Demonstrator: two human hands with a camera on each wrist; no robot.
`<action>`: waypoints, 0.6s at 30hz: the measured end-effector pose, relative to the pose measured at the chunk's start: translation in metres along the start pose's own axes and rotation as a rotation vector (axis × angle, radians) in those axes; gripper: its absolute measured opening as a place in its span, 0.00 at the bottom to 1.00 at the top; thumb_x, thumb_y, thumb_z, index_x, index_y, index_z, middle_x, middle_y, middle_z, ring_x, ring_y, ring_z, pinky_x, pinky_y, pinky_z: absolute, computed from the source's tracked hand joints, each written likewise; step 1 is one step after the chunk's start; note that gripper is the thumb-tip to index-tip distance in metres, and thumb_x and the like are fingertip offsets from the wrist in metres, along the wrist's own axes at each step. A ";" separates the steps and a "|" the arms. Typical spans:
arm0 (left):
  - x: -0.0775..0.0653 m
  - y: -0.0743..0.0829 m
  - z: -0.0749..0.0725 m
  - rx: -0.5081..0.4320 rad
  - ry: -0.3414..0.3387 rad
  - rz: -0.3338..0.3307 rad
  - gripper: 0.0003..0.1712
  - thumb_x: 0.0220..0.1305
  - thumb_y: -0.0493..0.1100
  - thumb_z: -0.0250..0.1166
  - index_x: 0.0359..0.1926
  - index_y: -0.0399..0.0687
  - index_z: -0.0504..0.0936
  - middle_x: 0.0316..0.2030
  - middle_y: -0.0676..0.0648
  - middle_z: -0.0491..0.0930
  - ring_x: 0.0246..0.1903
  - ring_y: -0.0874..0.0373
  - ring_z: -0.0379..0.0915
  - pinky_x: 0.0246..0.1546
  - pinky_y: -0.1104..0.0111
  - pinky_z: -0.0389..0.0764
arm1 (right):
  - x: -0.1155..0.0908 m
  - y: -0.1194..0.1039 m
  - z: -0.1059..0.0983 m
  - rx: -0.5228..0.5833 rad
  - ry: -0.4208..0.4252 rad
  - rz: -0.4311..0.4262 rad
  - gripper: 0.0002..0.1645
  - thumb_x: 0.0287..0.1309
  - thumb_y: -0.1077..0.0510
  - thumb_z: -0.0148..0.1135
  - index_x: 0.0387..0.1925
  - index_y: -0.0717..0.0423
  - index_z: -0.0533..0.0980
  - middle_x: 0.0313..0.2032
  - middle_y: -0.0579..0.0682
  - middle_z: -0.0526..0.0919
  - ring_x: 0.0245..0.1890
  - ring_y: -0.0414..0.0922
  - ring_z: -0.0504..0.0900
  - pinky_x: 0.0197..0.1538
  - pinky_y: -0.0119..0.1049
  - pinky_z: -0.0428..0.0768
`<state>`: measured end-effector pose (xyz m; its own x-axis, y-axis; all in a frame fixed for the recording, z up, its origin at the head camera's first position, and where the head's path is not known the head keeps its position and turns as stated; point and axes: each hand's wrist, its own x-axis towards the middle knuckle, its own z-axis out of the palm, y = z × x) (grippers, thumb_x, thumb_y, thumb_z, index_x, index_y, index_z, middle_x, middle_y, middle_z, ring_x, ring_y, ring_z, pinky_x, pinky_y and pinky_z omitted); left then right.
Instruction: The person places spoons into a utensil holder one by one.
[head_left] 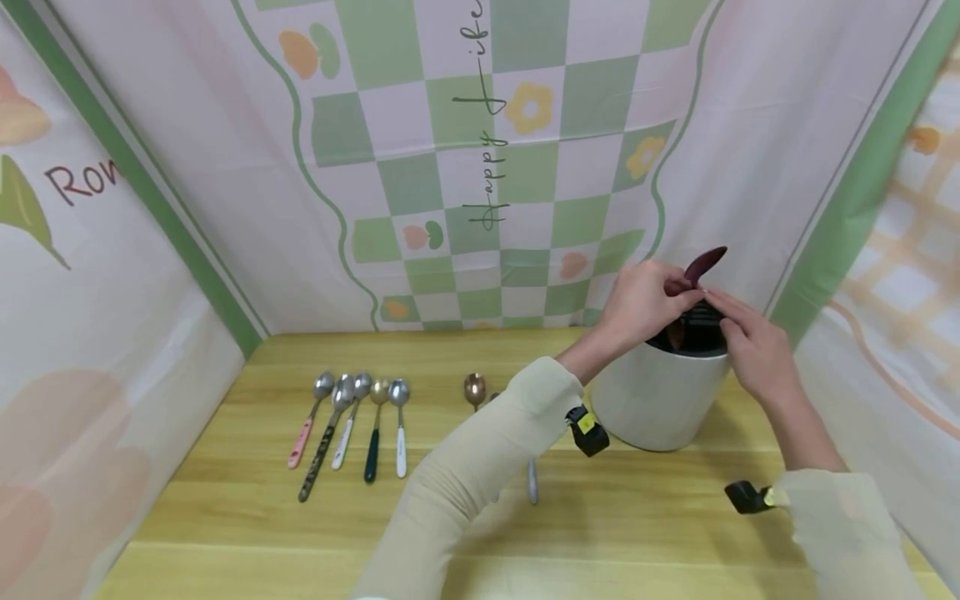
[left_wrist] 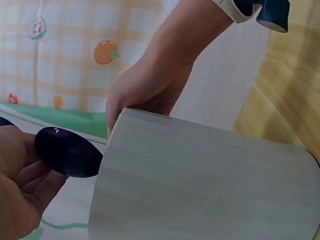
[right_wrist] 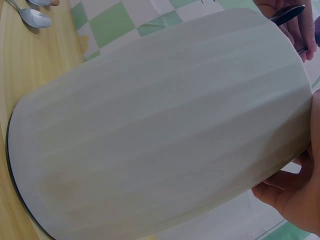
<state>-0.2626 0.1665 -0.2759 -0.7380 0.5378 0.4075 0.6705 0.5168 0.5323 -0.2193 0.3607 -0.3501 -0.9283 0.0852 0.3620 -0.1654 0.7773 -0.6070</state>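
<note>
A white ribbed container (head_left: 660, 400) with a black slotted insert (head_left: 693, 329) stands on the right of the table. My left hand (head_left: 645, 296) pinches a dark purple spoon (head_left: 705, 265) above its opening, bowl upward. Another dark spoon bowl (left_wrist: 67, 152) sticks out past the rim beside the left fingers; its lower part is hidden. My right hand (head_left: 765, 350) rests at the container's right rim, fingers reaching over the top toward the left fingertips. In the right wrist view, part of the right hand (right_wrist: 295, 195) lies against the container's side.
Several spoons lie on the wooden table (head_left: 225, 517) at left, including a pink-handled spoon (head_left: 300, 442) and a dark green-handled spoon (head_left: 372, 454). A copper-coloured spoon (head_left: 475, 388) and others lie partly behind the left sleeve (head_left: 480, 458). A printed curtain (head_left: 465, 167) hangs behind.
</note>
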 end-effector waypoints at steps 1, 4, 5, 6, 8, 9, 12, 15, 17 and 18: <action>0.000 0.000 0.000 0.006 0.003 -0.001 0.08 0.68 0.50 0.65 0.39 0.58 0.90 0.34 0.63 0.89 0.34 0.77 0.80 0.34 0.89 0.72 | 0.000 0.000 0.000 0.001 0.000 0.002 0.29 0.77 0.52 0.32 0.73 0.51 0.63 0.75 0.58 0.60 0.74 0.67 0.56 0.70 0.69 0.56; -0.001 -0.001 0.000 0.021 0.004 -0.003 0.08 0.68 0.50 0.65 0.37 0.58 0.90 0.33 0.62 0.88 0.32 0.77 0.79 0.31 0.87 0.71 | 0.000 0.000 0.000 0.004 -0.001 0.005 0.29 0.77 0.51 0.32 0.73 0.52 0.63 0.75 0.58 0.59 0.74 0.68 0.55 0.70 0.69 0.55; -0.001 -0.001 -0.001 0.026 0.001 -0.006 0.08 0.68 0.50 0.65 0.38 0.58 0.89 0.33 0.63 0.88 0.32 0.77 0.79 0.32 0.87 0.71 | -0.001 0.000 0.000 0.003 -0.002 0.003 0.29 0.77 0.51 0.33 0.73 0.53 0.63 0.75 0.58 0.59 0.73 0.68 0.55 0.70 0.70 0.55; -0.001 -0.001 -0.001 0.034 -0.001 -0.009 0.07 0.68 0.50 0.65 0.39 0.59 0.89 0.34 0.63 0.88 0.32 0.76 0.78 0.32 0.87 0.71 | -0.001 0.000 0.000 0.003 -0.003 0.000 0.29 0.77 0.52 0.33 0.73 0.55 0.62 0.75 0.59 0.59 0.73 0.69 0.55 0.70 0.70 0.55; -0.002 0.000 -0.002 0.047 -0.001 -0.014 0.07 0.68 0.50 0.66 0.42 0.59 0.89 0.36 0.63 0.88 0.34 0.76 0.78 0.34 0.87 0.71 | -0.001 0.000 0.000 0.000 -0.005 -0.007 0.30 0.78 0.52 0.33 0.73 0.58 0.62 0.74 0.61 0.59 0.73 0.70 0.55 0.70 0.70 0.55; -0.002 0.000 -0.002 0.049 -0.004 -0.019 0.08 0.67 0.50 0.66 0.43 0.60 0.89 0.37 0.64 0.88 0.35 0.77 0.78 0.35 0.88 0.71 | -0.001 0.000 0.000 -0.001 -0.004 -0.011 0.30 0.78 0.52 0.33 0.72 0.60 0.62 0.74 0.62 0.59 0.72 0.70 0.55 0.70 0.70 0.55; -0.002 0.001 -0.003 0.060 -0.007 -0.031 0.08 0.67 0.50 0.66 0.44 0.61 0.89 0.37 0.64 0.88 0.35 0.77 0.78 0.36 0.87 0.72 | -0.001 0.000 0.000 0.001 -0.005 -0.012 0.30 0.78 0.51 0.33 0.72 0.60 0.62 0.74 0.62 0.59 0.72 0.71 0.56 0.70 0.70 0.55; -0.002 0.002 -0.003 0.055 -0.019 -0.045 0.08 0.67 0.51 0.66 0.43 0.61 0.89 0.36 0.64 0.88 0.35 0.76 0.78 0.35 0.87 0.72 | -0.001 0.001 0.000 -0.001 -0.006 -0.010 0.30 0.78 0.51 0.33 0.73 0.59 0.62 0.74 0.61 0.59 0.72 0.71 0.56 0.70 0.71 0.55; -0.002 0.002 -0.003 0.049 -0.029 -0.055 0.08 0.67 0.51 0.65 0.43 0.62 0.89 0.35 0.65 0.87 0.35 0.76 0.78 0.35 0.86 0.72 | -0.001 0.001 0.000 0.000 -0.003 -0.012 0.30 0.77 0.51 0.33 0.72 0.59 0.62 0.74 0.62 0.60 0.72 0.71 0.56 0.69 0.71 0.55; -0.002 0.002 -0.003 0.047 -0.035 -0.059 0.08 0.68 0.52 0.65 0.42 0.62 0.89 0.35 0.65 0.87 0.35 0.76 0.78 0.35 0.86 0.72 | -0.002 0.001 0.000 -0.004 -0.002 -0.014 0.30 0.77 0.51 0.33 0.72 0.59 0.63 0.74 0.62 0.60 0.72 0.71 0.56 0.69 0.71 0.56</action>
<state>-0.2598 0.1644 -0.2729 -0.7737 0.5282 0.3499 0.6295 0.5786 0.5186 -0.2177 0.3612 -0.3510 -0.9267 0.0730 0.3685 -0.1768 0.7807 -0.5993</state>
